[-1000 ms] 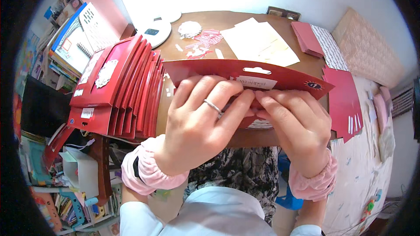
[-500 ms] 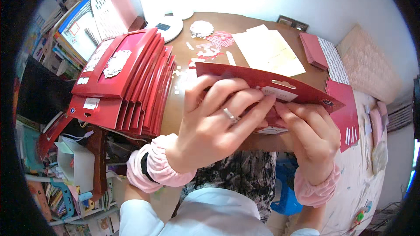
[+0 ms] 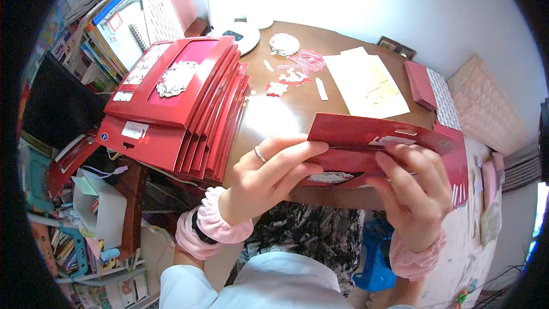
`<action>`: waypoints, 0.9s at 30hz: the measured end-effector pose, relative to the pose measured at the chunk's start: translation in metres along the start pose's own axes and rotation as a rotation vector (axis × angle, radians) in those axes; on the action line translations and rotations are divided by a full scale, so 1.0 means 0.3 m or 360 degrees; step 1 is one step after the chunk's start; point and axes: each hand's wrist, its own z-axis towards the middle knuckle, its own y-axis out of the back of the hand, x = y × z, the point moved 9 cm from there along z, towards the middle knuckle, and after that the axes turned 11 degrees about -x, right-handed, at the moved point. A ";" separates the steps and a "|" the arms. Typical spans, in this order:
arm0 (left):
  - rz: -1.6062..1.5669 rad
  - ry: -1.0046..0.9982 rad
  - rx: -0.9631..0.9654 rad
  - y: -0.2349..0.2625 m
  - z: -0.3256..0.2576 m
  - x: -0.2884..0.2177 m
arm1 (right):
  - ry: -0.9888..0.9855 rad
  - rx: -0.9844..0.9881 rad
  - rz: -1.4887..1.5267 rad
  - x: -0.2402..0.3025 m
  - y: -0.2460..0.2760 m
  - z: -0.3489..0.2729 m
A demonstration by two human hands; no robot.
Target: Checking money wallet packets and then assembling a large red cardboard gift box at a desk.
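Note:
Over the desk's near edge, both hands hold a red cardboard folder with a hanging slot in its top flap. My left hand pinches the folder's left edge between thumb and fingers; a ring is on one finger. My right hand has its fingers bent over the right part of the folder, beside a white label under the slot. A white lace-edged paper piece shows on the lower panel. The right fingertips partly hide the folder's right half.
A tall stack of similar red folders stands at the left. Behind lie white scalloped paper pieces, pink-red strips and cream sheets. More red card lies at the right, near a patterned white sheet.
My left hand has moved from across the folder's front to its left edge. The folder sits lower and shows more of its flap and inside panel. The whole view has shifted slightly.

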 end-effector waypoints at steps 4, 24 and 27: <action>-0.0029 0.0027 0.0112 -0.009 -0.006 0.006 | 0.0048 0.0010 0.0089 0.010 -0.063 0.024; 0.0170 -0.0242 -0.0050 0.062 -0.015 -0.109 | 0.0066 0.0228 0.0054 0.001 -0.057 0.017; -0.0655 0.0687 0.0333 0.001 -0.161 -0.047 | 0.0090 0.0250 0.0066 0.008 -0.072 0.011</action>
